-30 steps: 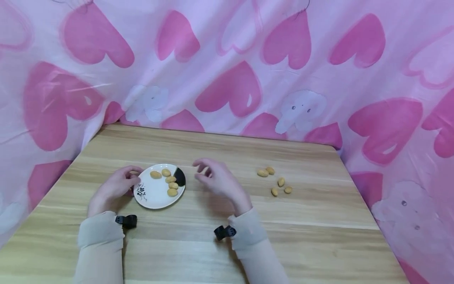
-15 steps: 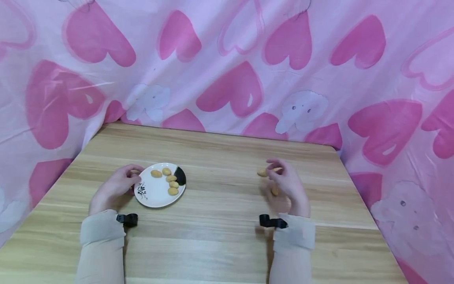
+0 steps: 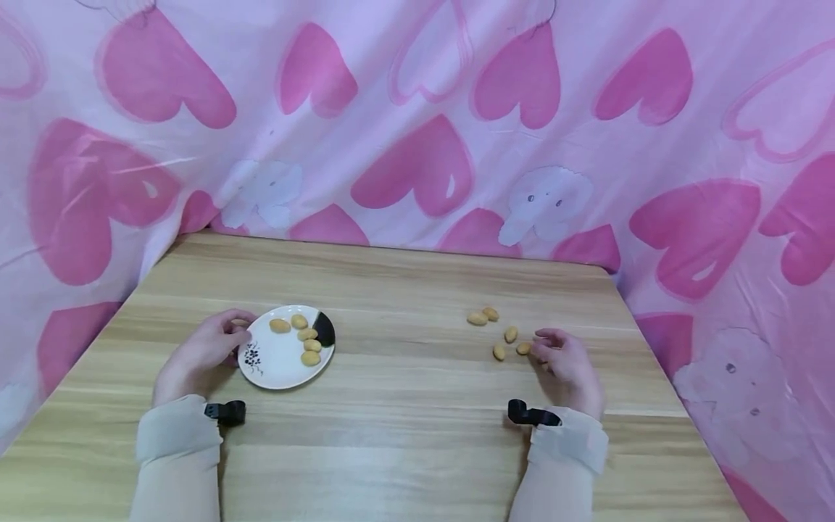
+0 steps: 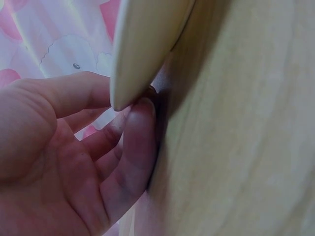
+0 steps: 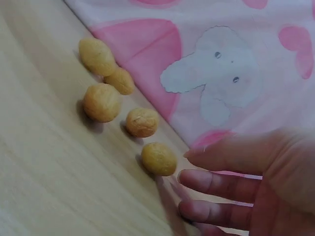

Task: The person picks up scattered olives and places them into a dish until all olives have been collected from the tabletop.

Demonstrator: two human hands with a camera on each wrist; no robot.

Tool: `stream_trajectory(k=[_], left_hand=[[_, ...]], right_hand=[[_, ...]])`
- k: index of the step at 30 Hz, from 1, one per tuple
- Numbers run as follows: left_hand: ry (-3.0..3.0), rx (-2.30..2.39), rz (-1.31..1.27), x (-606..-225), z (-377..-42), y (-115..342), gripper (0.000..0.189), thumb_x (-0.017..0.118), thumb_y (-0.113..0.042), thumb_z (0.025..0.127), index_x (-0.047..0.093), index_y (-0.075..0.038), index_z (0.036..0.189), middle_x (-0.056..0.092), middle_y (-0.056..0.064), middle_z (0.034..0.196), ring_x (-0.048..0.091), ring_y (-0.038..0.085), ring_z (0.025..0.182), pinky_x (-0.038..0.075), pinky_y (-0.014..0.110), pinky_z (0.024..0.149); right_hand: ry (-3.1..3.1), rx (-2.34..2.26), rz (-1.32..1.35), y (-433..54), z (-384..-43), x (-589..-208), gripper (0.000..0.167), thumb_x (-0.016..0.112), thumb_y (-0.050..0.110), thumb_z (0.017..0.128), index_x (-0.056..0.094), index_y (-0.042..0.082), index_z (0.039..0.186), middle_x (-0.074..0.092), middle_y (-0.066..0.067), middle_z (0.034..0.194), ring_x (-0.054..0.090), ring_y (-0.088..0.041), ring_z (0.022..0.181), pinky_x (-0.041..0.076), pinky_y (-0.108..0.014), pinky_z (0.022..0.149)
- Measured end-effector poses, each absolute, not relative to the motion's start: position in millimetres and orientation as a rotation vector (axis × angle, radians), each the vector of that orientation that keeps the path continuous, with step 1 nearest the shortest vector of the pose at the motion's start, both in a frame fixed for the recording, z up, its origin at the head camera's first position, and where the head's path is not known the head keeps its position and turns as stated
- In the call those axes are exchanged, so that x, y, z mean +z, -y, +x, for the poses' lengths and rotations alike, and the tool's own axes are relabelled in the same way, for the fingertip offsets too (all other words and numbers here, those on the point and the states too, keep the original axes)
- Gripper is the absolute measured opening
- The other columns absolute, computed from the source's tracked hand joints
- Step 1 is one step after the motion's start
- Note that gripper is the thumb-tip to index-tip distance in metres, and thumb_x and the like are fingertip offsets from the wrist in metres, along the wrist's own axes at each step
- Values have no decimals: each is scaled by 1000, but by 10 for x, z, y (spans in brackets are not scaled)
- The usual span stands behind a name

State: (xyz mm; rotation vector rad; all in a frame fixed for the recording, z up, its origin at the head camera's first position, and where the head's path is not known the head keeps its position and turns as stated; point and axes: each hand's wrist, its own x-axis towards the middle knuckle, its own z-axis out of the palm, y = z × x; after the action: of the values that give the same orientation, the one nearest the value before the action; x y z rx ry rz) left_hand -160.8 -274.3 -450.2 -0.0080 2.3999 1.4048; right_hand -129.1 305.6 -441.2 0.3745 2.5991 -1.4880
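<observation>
On wood [image 3: 404,435], nuts [image 5: 159,159] lie beside the right grip [image 3: 566,366].

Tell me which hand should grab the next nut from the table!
Probably the right hand. Its relaxed fingers are just beside the nearest loose nut. The left hand holds the edge of the plate, well away from the loose nuts.

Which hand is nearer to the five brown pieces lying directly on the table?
Right. The right hand is close beside the pieces, on their right; the left hand is well to their left, its grip on the plate.
</observation>
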Motion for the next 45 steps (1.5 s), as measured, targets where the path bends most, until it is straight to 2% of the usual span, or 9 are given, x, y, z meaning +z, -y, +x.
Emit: stream_trajectory(k=[4, 10, 14, 18, 24, 28, 32, 38, 45], left_hand=[[-2400, 1433, 30, -4484, -1588, 2766, 41, 46, -2, 97, 40, 8, 136, 55, 17, 97, 57, 22, 79, 53, 34, 64], [-2406, 1428, 25, -4455, -1599, 2755, 41, 46, -3, 97, 40, 7, 136, 55, 17, 98, 57, 22, 78, 53, 34, 65], [-2398, 1435, 18, -4460, -1620, 2735, 43, 47, -4, 96, 40, 6, 137, 56, 16, 96, 58, 22, 78, 53, 35, 65], [-2404, 1425, 19, -4483, -1617, 2730, 41, 47, -4, 97, 41, 6, 136, 56, 16, 95, 57, 23, 77, 52, 35, 64], [-2432, 1429, 51, -4545, -1574, 2723, 39, 47, -2, 96, 43, 9, 133, 57, 14, 92, 57, 21, 74, 53, 34, 61], [-2421, 1456, 47, -4542, -1574, 2736, 39, 47, -1, 95, 42, 10, 133, 56, 15, 91, 57, 21, 74, 52, 33, 60], [-2430, 1438, 42, -4510, -1580, 2753, 39, 47, -2, 96, 42, 10, 133, 56, 15, 93, 57, 21, 73, 52, 33, 61], [-2409, 1460, 3, -4511, -1581, 2732, 40, 47, -2, 96, 42, 7, 134, 56, 15, 92, 56, 22, 74, 51, 33, 62], [-2404, 1443, -32, -4533, -1561, 2733, 39, 47, -3, 98, 42, 6, 135, 55, 16, 95, 57, 23, 76, 52, 35, 64]], right_hand=[[-2575, -1444, 369, -3019, -1308, -4467, 41, 62, 9, 95, 51, -4, 131, 60, -21, 117, 59, -21, 94, 50, -30, 75], [-2633, -1311, 279, -2992, -1312, -4474, 33, 65, 13, 93, 59, -2, 121, 61, -13, 103, 55, -20, 89, 46, -31, 76], [-2635, -1258, 269, -2994, -1306, -4456, 27, 66, 14, 93, 62, -1, 115, 60, -10, 99, 52, -21, 91, 43, -32, 78], [-2606, -1262, 324, -2999, -1288, -4443, 25, 66, 14, 92, 60, 1, 112, 58, -10, 99, 51, -24, 91, 42, -33, 77], [-2537, -1433, 402, -3041, -1247, -4453, 27, 66, 10, 92, 52, -1, 112, 55, -11, 99, 53, -24, 88, 47, -32, 74], [-2563, -1495, 404, -3046, -1232, -4449, 27, 66, 6, 91, 50, -2, 110, 54, -10, 96, 54, -23, 84, 49, -31, 71], [-2593, -1510, 387, -3007, -1241, -4400, 29, 67, 3, 88, 48, -2, 110, 54, -12, 97, 53, -24, 86, 48, -32, 73], [-2652, -1473, 359, -2978, -1300, -4287, 28, 65, 4, 88, 47, 3, 109, 56, -14, 101, 56, -26, 91, 44, -35, 75], [-2736, -1450, 293, -2836, -1384, -4198, 25, 66, 6, 89, 49, 2, 107, 54, -13, 101, 52, -24, 88, 46, -33, 70]])
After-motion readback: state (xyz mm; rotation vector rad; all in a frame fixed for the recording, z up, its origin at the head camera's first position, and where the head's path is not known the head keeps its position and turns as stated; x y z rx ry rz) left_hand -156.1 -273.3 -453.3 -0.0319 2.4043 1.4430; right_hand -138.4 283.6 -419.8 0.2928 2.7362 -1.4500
